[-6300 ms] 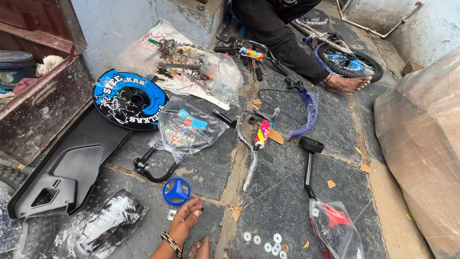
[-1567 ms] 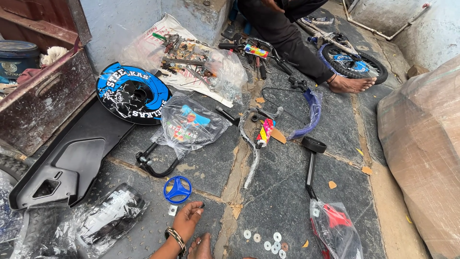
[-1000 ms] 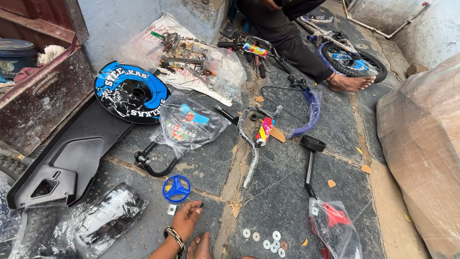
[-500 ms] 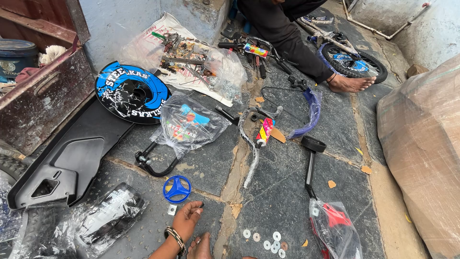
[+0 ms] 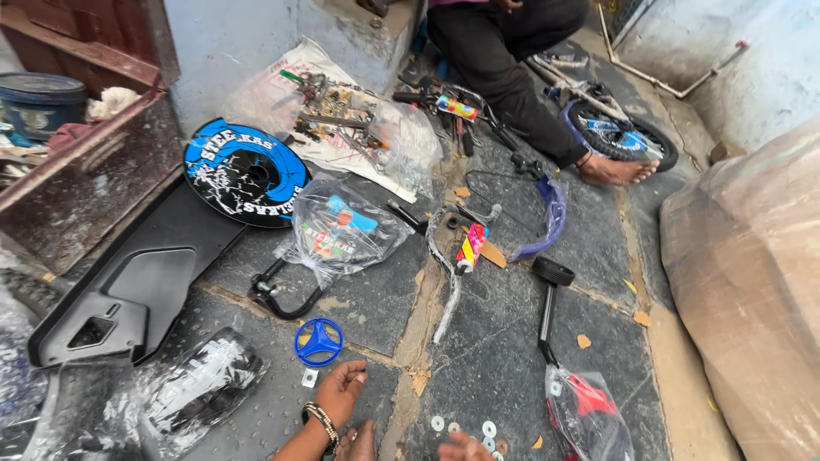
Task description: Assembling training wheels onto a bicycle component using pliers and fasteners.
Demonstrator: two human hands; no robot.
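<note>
My left hand [image 5: 340,390], a beaded bracelet on its wrist, rests on the stone floor with loosely bent fingers and nothing in it. A small white square plate [image 5: 309,377] lies just left of its fingertips, and a blue plastic spoked wheel [image 5: 319,341] sits a little beyond. Only the fingertips of my right hand [image 5: 461,446] show at the bottom edge, close to several white washers [image 5: 465,425] on the floor. Its grip is cut off by the frame.
A black and blue printed disc [image 5: 246,173], a clear bag of parts [image 5: 342,230], a black U-shaped bar [image 5: 282,297], a black post [image 5: 547,312] and a bag with a red part [image 5: 589,410] lie around. Another person [image 5: 512,60] sits beyond by a small wheel [image 5: 623,141]. A wrapped box [image 5: 752,282] stands at the right.
My left hand has stayed by the blue wheel with small finger shifts. The fingertips of my right hand have come into view near the washers.
</note>
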